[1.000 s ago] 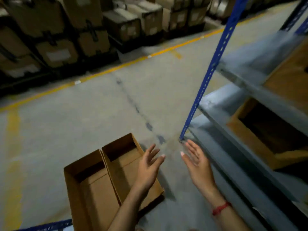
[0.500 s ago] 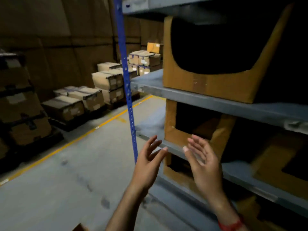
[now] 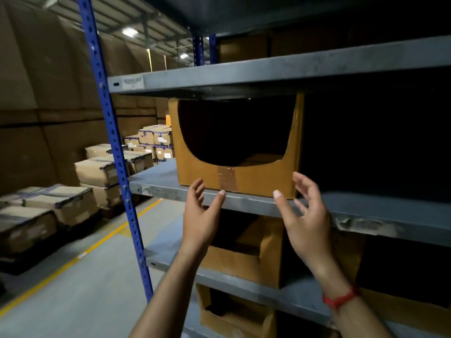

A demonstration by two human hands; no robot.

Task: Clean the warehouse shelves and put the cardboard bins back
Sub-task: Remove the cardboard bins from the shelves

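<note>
Left hand (image 3: 200,215), right hand (image 3: 308,215) spread open, empty, at 7 and 5 o'clock below cardboard bin (image 3: 256,179) on grey shelf (image 3: 366,209).

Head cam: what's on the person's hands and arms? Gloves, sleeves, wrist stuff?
No gloves: the left hand and the right hand are bare. Both forearms are bare too, with no sleeves in view. The only thing worn is a thin red band round the right wrist. Nothing shows on the left wrist.
</note>
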